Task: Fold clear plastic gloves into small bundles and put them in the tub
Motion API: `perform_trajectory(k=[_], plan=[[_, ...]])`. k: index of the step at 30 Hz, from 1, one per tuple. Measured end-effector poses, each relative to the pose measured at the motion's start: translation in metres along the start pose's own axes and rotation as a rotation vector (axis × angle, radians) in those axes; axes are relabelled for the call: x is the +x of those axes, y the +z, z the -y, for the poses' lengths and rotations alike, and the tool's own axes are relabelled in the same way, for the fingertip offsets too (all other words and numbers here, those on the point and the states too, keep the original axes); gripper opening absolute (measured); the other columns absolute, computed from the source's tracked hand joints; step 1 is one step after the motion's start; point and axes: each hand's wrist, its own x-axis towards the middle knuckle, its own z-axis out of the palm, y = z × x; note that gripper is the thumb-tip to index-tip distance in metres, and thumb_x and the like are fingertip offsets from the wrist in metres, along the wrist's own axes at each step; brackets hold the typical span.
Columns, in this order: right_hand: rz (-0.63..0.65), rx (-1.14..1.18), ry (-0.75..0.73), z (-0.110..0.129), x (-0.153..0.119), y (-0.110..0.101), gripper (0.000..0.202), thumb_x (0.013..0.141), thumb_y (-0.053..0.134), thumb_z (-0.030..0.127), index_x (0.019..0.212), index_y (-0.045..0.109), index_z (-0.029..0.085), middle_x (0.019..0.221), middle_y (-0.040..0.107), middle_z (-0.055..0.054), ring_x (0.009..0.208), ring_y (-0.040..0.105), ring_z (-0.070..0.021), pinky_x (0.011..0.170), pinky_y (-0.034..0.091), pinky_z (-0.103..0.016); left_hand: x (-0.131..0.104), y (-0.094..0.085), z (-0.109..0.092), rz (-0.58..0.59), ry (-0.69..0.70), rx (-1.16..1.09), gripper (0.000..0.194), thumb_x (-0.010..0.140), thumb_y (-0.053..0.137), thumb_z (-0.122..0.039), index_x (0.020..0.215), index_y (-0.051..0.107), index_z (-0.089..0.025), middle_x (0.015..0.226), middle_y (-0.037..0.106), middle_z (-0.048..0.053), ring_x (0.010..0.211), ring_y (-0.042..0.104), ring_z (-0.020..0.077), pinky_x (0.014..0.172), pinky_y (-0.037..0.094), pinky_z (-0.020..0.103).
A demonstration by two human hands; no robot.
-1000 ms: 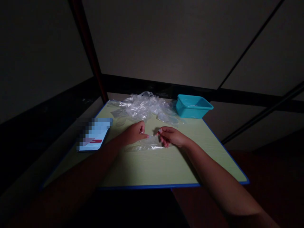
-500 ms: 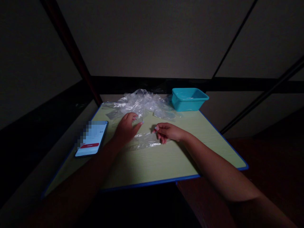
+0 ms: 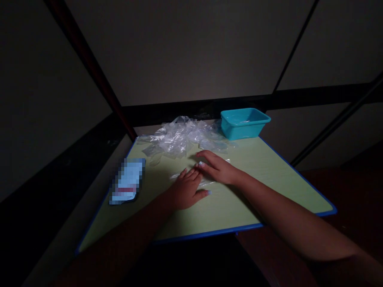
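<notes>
Left hand (image 3: 188,190) lying open, palm down, on clear plastic bag (image 3: 207,183), mid-desk (image 3: 239,203) between near and far edges. Right hand (image 3: 220,169) spreading over bag, fingers loose, contact unclear. Crumpled plastic pile (image 3: 179,137) sitting along far edge, turquoise bin (image 3: 243,130) occupying far right corner, phone (image 3: 128,181) lying by left edge.

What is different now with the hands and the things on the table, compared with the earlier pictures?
The left hand has moved right and nearer the person, palm down over the clear plastic. The right hand has opened from a pinch; whether it let anything go is unclear. The crumpled pile, turquoise tub and phone stayed.
</notes>
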Motion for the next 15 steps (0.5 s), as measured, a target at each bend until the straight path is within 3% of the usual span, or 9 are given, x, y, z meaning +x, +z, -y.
perform_trajectory(k=[2,5,10,13,15], plan=[[0.120,-0.060,0.052,-0.001,-0.003,0.007,0.046,0.095,0.035,0.041,0.136,0.041,0.022,0.142,0.042,-0.013,0.132,0.035,-0.0258,0.107,0.024,-0.051,0.000,0.000,0.001,-0.017,0.008,-0.015,0.064,0.090,0.040,-0.052,0.139,0.036,-0.010,0.147,0.032,0.021,0.139,0.024,0.0303,0.113,0.016,0.052],[0.245,-0.185,0.161,-0.005,-0.007,0.015,0.051,0.095,0.033,0.044,0.143,0.031,0.030,0.153,0.025,-0.008,0.140,0.019,-0.0278,0.109,0.010,-0.060,0.000,0.000,0.001,-0.025,-0.005,-0.030,0.066,0.088,0.044,-0.053,0.139,0.036,-0.011,0.149,0.029,0.021,0.140,0.019,0.0314,0.111,0.017,0.054],[0.320,-0.364,0.131,-0.012,-0.011,0.021,0.054,0.096,0.029,0.045,0.147,0.021,0.031,0.153,0.018,-0.009,0.141,0.018,-0.0284,0.107,0.011,-0.063,-0.005,-0.001,-0.002,0.014,-0.194,-0.050,0.070,0.087,0.038,-0.061,0.144,0.029,-0.023,0.155,0.010,0.016,0.141,-0.003,0.0390,0.101,0.011,0.072],[0.343,-0.441,0.101,-0.015,-0.012,0.022,0.054,0.096,0.026,0.045,0.148,0.015,0.034,0.154,0.017,-0.007,0.141,0.016,-0.0279,0.107,0.013,-0.063,-0.008,-0.002,-0.004,0.023,-0.335,-0.093,0.070,0.086,0.034,-0.066,0.145,0.025,-0.030,0.156,0.001,0.014,0.138,-0.007,0.0458,0.094,0.010,0.079],[0.364,-0.494,0.077,-0.017,-0.013,0.023,0.055,0.096,0.027,0.042,0.148,0.011,0.034,0.154,0.014,-0.006,0.141,0.013,-0.0281,0.106,0.012,-0.065,-0.008,-0.002,-0.004,-0.002,-0.390,-0.109,0.074,0.084,0.031,-0.069,0.146,0.022,-0.030,0.155,0.000,0.015,0.137,-0.007,0.0475,0.092,0.010,0.080]])
